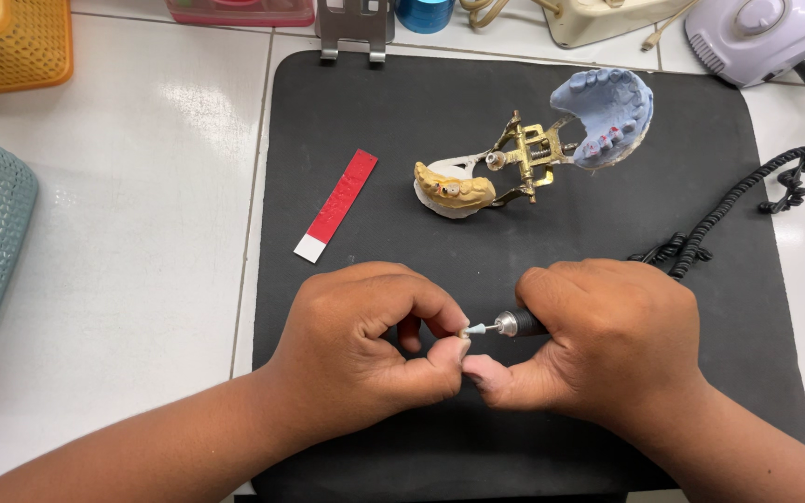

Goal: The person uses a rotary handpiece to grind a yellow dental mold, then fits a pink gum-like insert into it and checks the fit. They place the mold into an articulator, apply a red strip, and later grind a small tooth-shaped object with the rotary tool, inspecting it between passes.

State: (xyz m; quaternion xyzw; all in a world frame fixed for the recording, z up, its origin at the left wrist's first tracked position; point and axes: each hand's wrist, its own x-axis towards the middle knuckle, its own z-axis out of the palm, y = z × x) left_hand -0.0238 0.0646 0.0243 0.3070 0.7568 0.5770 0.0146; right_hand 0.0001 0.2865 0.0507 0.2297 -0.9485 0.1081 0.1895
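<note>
The left hand (365, 349) pinches a tiny pale tooth-like piece (464, 329) at its fingertips. The right hand (607, 340) grasps a slim metal-tipped rotary handpiece (514, 323); its small white bur touches the piece between both thumbs.

Single head view, looking steeply down from close above at black mat (533, 140) on white table (142, 233); far edge cropped, probably wall side.
</note>
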